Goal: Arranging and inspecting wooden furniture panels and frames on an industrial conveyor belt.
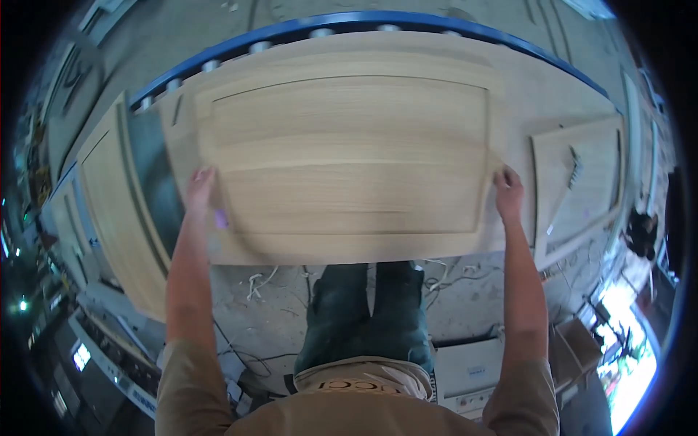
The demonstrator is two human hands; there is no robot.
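A pale wooden cabinet door (349, 160) with a framed, recessed panel lies in front of me, its long side running left to right. At the door's left edge, my left hand (201, 190) is closed on the rim, slightly blurred. My right hand (510, 192) grips the opposite edge with curled fingers. Under the door is a larger flat board (523, 94). A small purple mark (221, 218) shows beside my left wrist.
A blue rail with rollers (356, 17) curves along the far side. To the right, a brush-like tool (575, 167) rests on another framed panel (600, 156). More wooden panels (120, 196) stand at left. Scraps and cords (262, 282) litter the floor near my legs.
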